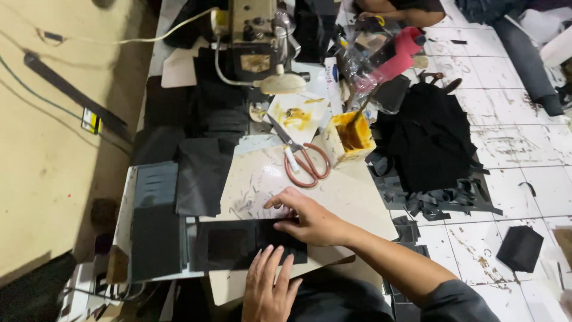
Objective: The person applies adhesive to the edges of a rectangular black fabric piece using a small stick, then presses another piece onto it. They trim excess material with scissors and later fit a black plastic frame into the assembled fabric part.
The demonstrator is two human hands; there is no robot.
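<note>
A flat black rectangular panel (232,244) lies on the pale work board (345,197) near the table's front edge. My right hand (307,219) reaches in from the right and presses on the panel's upper right edge. Its thumb is on the panel and its fingers stretch left over the edge. My left hand (269,287) comes up from below with its fingers spread, and the fingertips touch the panel's lower edge. Neither hand has the panel lifted.
Brown-handled scissors (305,162) and a yellow glue box with a brush (351,136) lie beyond the hands. Stacked black pieces (156,229) are at the left, a sewing machine (256,36) at the back. A black fabric pile (429,140) and scraps cover the tiled floor on the right. Another person's arm (396,11) shows at the top.
</note>
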